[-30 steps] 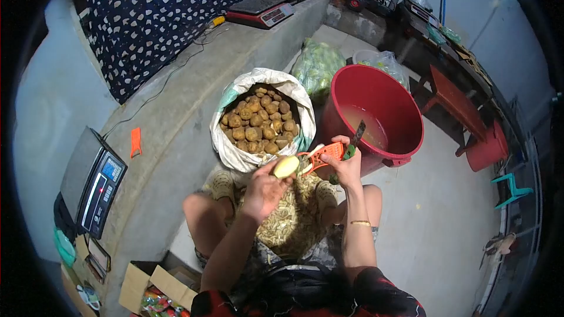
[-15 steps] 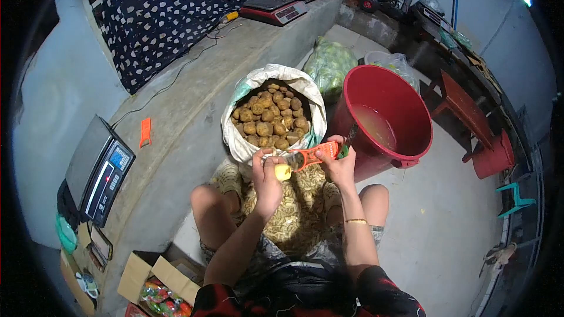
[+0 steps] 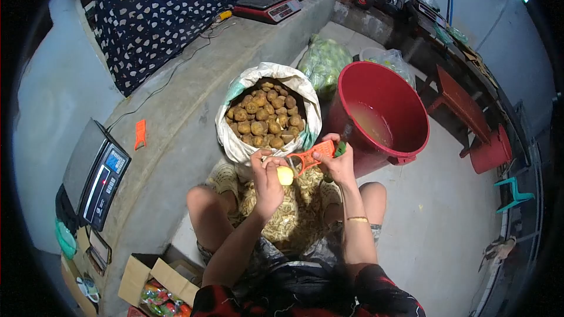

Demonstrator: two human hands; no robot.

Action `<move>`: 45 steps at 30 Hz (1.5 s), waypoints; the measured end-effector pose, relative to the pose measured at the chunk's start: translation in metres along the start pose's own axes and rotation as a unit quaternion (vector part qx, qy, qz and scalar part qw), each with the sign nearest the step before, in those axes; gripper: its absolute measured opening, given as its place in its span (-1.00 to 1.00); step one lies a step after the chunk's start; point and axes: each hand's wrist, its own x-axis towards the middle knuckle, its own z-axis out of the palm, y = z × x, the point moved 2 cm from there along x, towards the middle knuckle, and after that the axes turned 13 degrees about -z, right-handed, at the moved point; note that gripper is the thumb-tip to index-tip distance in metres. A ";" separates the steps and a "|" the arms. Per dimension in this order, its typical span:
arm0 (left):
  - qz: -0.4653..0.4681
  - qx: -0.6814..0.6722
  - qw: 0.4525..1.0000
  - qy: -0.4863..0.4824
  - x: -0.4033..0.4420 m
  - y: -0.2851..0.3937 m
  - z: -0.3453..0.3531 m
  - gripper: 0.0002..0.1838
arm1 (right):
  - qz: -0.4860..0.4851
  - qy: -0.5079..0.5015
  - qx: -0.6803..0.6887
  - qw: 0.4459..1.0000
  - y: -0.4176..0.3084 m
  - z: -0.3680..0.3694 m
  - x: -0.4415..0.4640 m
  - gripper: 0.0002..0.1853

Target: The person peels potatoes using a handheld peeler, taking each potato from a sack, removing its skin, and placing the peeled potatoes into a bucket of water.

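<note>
A peeled yellow potato (image 3: 285, 176) is held in my left hand (image 3: 267, 183), whose fingers wrap round it. My right hand (image 3: 339, 163) grips an orange peeler (image 3: 309, 157), its head close beside the potato. Something green with a dark blade, partly hidden, is also in my right hand. Just beyond my hands stands a white sack (image 3: 230, 141) with its rim rolled open, full of unpeeled brown potatoes (image 3: 264, 114). Below my hands, a heap of peelings (image 3: 286, 214) covers the floor between my feet.
To the right of the sack is a large red bin (image 3: 385, 114) with cloudy liquid inside. Behind are a bag of green vegetables (image 3: 326, 64) and a red scale (image 3: 268, 7). A second scale (image 3: 100, 176) and another orange peeler (image 3: 140, 134) lie on the left ledge.
From one second ago, the potato has turned in my left hand and my fingers have shifted over it. The peeler has tilted beside it. The camera view has moved slightly.
</note>
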 end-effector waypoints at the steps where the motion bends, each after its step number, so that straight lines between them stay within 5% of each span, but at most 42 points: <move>1: -0.084 -0.069 0.994 0.001 0.002 0.001 0.000 -0.74 | 0.002 0.015 0.008 1.000 -0.002 0.000 0.001 -0.57; 4: -0.122 -0.120 0.985 0.021 0.004 -0.003 0.001 -0.75 | -0.056 -0.056 0.023 0.997 -0.023 0.015 -0.010 -0.59; 7: -0.114 -0.108 0.987 0.035 0.003 -0.008 0.001 -0.73 | -0.040 0.007 -0.041 0.998 0.000 0.002 -0.001 -0.57; 9: -0.210 -0.243 0.947 0.029 0.005 -0.009 0.000 -0.70 | -0.041 0.038 -0.010 0.998 0.007 -0.001 0.000 -0.55; 13: -0.267 -0.277 0.921 0.061 0.003 -0.002 0.003 -0.69 | -0.105 -0.020 -0.007 0.994 -0.013 0.014 -0.010 -0.52; 17: -0.222 -0.301 0.927 0.018 0.006 -0.005 -0.006 -0.71 | -0.070 0.093 -0.049 0.992 0.005 -0.005 0.002 -0.58; 19: -0.243 -0.335 0.909 0.043 0.018 0.003 -0.009 -0.80 | -0.092 0.075 -0.041 0.992 -0.006 0.000 0.000 -0.58; 21: -0.316 -0.460 0.829 0.002 0.034 -0.016 -0.021 -0.87 | -0.084 0.068 -0.047 0.993 0.001 0.000 -0.004 -0.58; 23: -0.350 -0.443 0.824 0.051 0.033 -0.028 -0.025 -0.82 | -0.084 0.055 -0.047 0.994 0.005 0.001 -0.002 -0.58; 26: -0.365 -0.463 0.808 -0.027 0.023 -0.042 -0.033 -0.77 | -0.063 0.060 -0.003 0.996 0.006 0.007 -0.005 -0.54; 29: -0.339 -0.283 0.897 -0.026 0.020 -0.026 -0.028 -0.81 | -0.077 0.004 -0.020 0.997 0.004 0.012 -0.008 -0.54; 30: -0.291 -0.260 0.918 0.075 0.020 -0.023 -0.016 -0.80 | -0.079 -0.022 -0.030 0.996 -0.003 0.016 -0.009 -0.55; 31: -0.291 -0.258 0.918 0.074 0.020 -0.026 -0.019 -0.80 | -0.079 -0.020 -0.029 0.996 0.000 0.015 -0.006 -0.55; 33: -0.244 -0.159 0.955 -0.055 0.018 -0.029 -0.022 -0.77 | -0.051 0.010 -0.072 0.996 0.010 0.007 0.000 -0.53; 35: -0.242 -0.158 0.957 -0.039 0.018 -0.029 -0.017 -0.73 | -0.056 0.055 -0.076 0.994 0.010 -0.003 0.001 -0.53; 38: -0.132 -0.020 0.989 -0.067 0.017 -0.029 -0.018 -0.72 | -0.037 -0.076 0.047 0.995 -0.014 0.007 -0.005 -0.59; 41: -0.133 -0.006 0.989 -0.071 0.016 -0.032 -0.016 -0.72 | -0.024 0.009 -0.076 0.997 0.004 -0.008 0.002 -0.60; 43: -0.142 -0.007 0.987 -0.071 0.015 -0.021 -0.015 -0.73 | -0.002 0.006 -0.037 0.999 0.000 -0.007 0.004 -0.60; 45: -0.122 0.069 0.986 -0.086 0.013 -0.015 -0.015 -0.72 | -0.047 -0.097 0.002 0.994 -0.006 0.002 -0.002 -0.62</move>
